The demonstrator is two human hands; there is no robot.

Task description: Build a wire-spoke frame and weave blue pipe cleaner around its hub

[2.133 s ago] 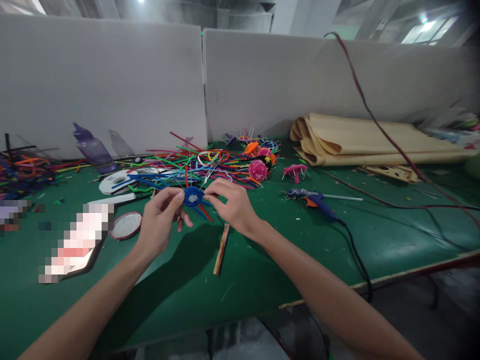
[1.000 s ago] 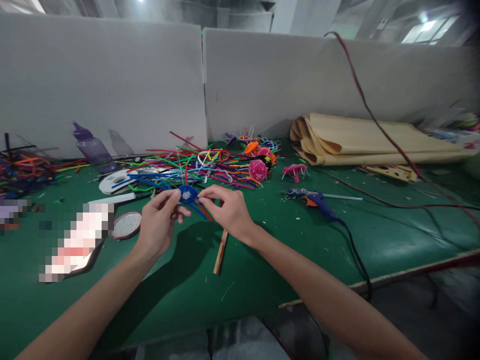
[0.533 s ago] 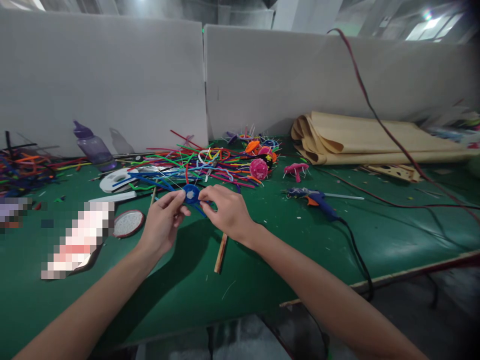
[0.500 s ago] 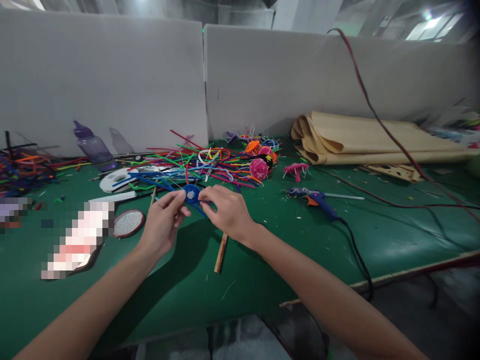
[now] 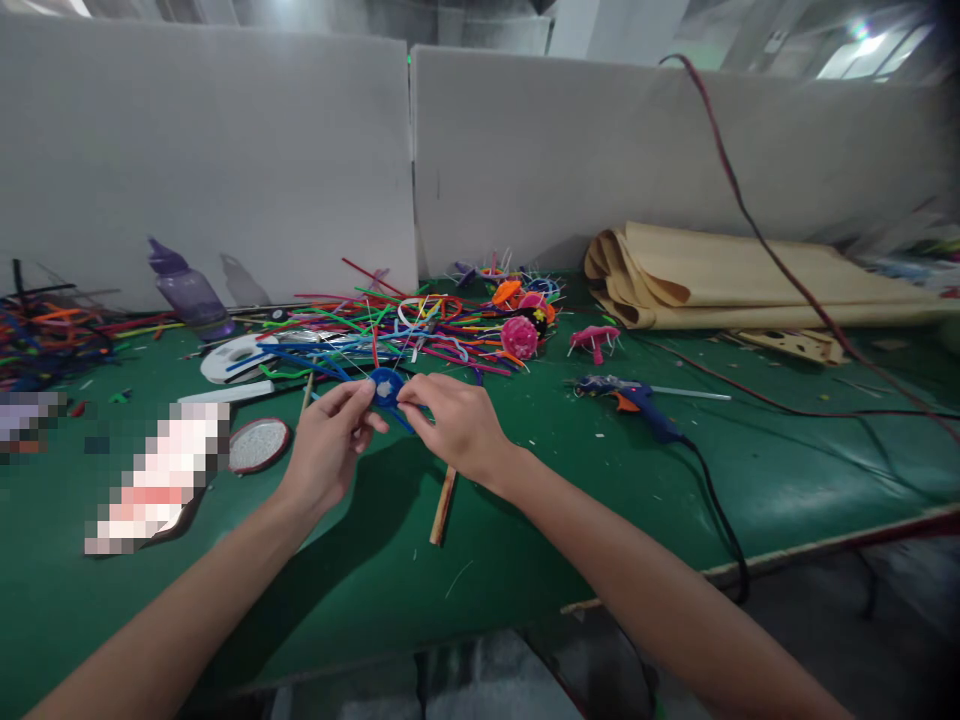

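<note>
A small blue disc (image 5: 386, 375) with a pale centre is held up above the table between my two hands. My left hand (image 5: 328, 445) pinches its left edge between thumb and forefinger, with the other fingers curled. My right hand (image 5: 459, 422) is closed at its right edge, fingertips pressed together. Blue strips, apparently pipe cleaners, and thin pale threads or wires stick out around the disc; the fingers partly cover them. Behind it lies a heap of coloured pipe cleaners (image 5: 450, 340). A wooden stick (image 5: 442, 508) lies below my right hand.
A blue glue gun (image 5: 651, 412) with a cord rests on the green table (image 5: 510, 590) to the right. Pink figures (image 5: 595, 340), folded tan sheets (image 5: 720, 270), a purple bottle (image 5: 187, 290), a white spool (image 5: 225, 360) and a round red-rimmed dish (image 5: 259, 445) lie around. A dark red cable (image 5: 731, 190) hangs at right.
</note>
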